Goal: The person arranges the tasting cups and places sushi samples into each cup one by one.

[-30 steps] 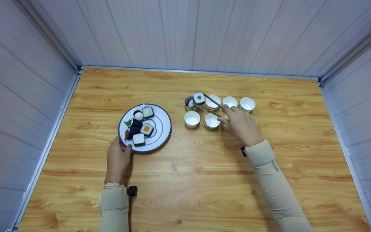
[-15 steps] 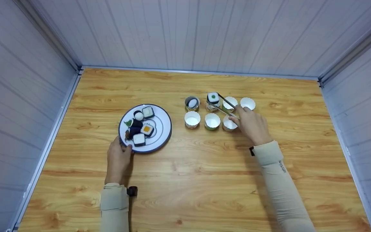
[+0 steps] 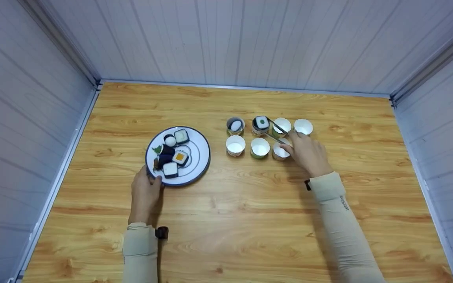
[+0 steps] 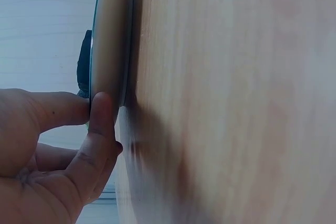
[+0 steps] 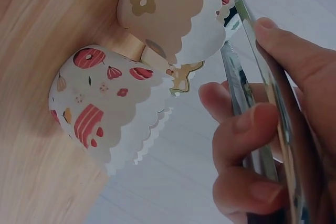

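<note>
My left hand (image 3: pixel 144 192) pinches the near-left rim of a white, blue-edged plate (image 3: pixel 201 155) between thumb and fingers, plainest in the left wrist view. Several sushi pieces lie on its left half, one with an orange square centre (image 3: pixel 179 157). Metal tongs (image 3: pixel 275 138) are gripped in my right hand (image 3: pixel 307 153). Between their tips, a white sushi roll (image 3: pixel 262 122) with a green centre and dark wrapping sits at the mouth of a paper cup (image 3: pixel 259 133), second from the left in the back row. In the right wrist view, nearer cups largely hide the tips.
Scalloped paper cups stand in two rows under the right hand. The back-left cup (image 3: pixel 235 133) holds a dark and white piece. A front-left cup (image 3: pixel 235 146) and a green cup (image 3: pixel 260 148) stand nearer. Pale panel walls (image 3: pixel 226 43) bound the wooden table (image 3: pixel 226 220).
The tongs carried the green-centred sushi roll rightward from over the back-left cup, then lowered it into the mouth of the second cup. My left hand and the plate stayed put.
</note>
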A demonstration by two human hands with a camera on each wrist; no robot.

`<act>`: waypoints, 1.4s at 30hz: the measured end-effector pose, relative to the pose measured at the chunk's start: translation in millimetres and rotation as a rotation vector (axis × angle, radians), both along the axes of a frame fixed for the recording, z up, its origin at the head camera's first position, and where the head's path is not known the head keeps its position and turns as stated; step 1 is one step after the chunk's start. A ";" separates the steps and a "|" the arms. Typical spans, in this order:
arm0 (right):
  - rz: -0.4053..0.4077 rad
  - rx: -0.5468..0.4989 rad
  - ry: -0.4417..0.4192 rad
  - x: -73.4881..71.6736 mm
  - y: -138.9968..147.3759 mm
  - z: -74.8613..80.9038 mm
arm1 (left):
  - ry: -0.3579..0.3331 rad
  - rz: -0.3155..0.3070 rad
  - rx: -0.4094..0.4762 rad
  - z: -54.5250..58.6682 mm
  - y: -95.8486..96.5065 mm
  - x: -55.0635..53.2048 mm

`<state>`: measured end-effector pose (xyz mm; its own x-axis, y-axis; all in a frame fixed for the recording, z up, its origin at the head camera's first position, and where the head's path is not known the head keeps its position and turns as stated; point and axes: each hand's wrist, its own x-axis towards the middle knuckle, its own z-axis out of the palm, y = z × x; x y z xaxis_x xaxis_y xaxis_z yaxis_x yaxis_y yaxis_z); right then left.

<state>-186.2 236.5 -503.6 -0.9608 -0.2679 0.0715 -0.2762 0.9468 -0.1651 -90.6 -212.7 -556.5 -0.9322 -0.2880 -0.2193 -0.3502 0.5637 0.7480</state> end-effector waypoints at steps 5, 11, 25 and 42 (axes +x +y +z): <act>-0.006 -0.006 -0.015 0.0 0.6 2.4 | -0.031 0.005 0.007 1.5 1.2 0.5; 0.001 -0.004 0.012 3.8 -3.5 6.0 | -0.043 0.009 -0.003 1.9 1.0 0.2; 0.220 -0.007 0.161 32.2 -66.9 5.0 | -0.031 0.005 -0.002 0.7 0.7 -0.2; 0.421 0.020 0.171 48.4 -141.2 -9.2 | -0.032 0.009 -0.002 0.1 0.1 -2.8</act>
